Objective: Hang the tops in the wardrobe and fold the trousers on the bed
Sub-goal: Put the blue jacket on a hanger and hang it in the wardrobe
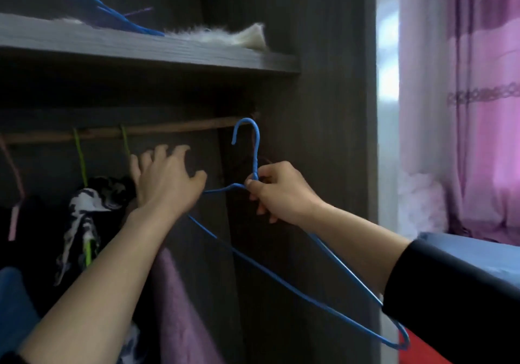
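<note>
Inside the dark wardrobe [309, 82], wooden rail [174, 128] as reference: pink hanger [17, 178] hangs below its far-left end; two green hanger hooks [80, 158] over the rail, one carrying a black-and-white patterned top [84, 203] hanging beneath. Left hand [166, 180] just under the rail by the second green hook, fingers spread and loose, grasping nothing. Purple garment [180, 293] hangs lower, below that wrist. Blue wire hanger [256, 149] at the rail's right end, hook level with the rail; whether it sits over it, cannot tell. Right hand [281, 192] below the rail's right end, fingertips pinching the hanger's twisted neck. Shelf [140, 45] above the rail holds more blue hangers [112, 14]. Purple curtain [478, 110] well right of the rail
</note>
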The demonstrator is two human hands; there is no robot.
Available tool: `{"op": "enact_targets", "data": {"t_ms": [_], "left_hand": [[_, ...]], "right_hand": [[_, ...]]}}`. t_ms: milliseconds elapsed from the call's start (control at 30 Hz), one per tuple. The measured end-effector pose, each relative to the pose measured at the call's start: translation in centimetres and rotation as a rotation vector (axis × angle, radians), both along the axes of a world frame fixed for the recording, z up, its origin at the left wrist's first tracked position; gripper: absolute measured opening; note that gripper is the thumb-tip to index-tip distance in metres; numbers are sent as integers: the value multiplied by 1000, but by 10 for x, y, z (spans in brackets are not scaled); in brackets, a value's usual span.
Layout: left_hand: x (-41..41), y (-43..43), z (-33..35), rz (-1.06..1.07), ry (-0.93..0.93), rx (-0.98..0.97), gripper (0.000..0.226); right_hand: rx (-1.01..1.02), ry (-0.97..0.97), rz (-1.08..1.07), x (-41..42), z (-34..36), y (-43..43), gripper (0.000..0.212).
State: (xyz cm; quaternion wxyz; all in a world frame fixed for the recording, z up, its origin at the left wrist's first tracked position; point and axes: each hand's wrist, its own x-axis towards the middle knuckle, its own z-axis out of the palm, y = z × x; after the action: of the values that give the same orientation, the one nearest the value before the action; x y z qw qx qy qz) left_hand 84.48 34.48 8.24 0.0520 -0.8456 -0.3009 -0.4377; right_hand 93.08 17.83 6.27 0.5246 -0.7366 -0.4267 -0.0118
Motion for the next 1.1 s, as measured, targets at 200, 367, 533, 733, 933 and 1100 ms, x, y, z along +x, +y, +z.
{"op": "enact_targets", "data": {"t_ms": [200, 367, 533, 733, 933, 1100], "left_hand": [[1, -103, -44, -219, -179, -111, 37], [2, -228, -100, -420, -262, -105, 27], [22, -361, -152, -612, -118, -156, 26], [66, -507, -219, -816, 157, -335, 24], [120, -653, -299, -974, 587, -335, 25], [172, -745, -343, -1084, 778, -307, 31]], "right_hand": [[-83, 84, 25, -15, -41, -119, 12], [-197, 171, 25, -21, -79, -258, 13], [-285, 302, -111, -17, -130, -406, 12], [-344, 441, -363, -15, -187, -552, 12], [-384, 597, -679, -3, -253, -683, 10], [-402, 644, -843, 23, -295, -764, 9]]}}
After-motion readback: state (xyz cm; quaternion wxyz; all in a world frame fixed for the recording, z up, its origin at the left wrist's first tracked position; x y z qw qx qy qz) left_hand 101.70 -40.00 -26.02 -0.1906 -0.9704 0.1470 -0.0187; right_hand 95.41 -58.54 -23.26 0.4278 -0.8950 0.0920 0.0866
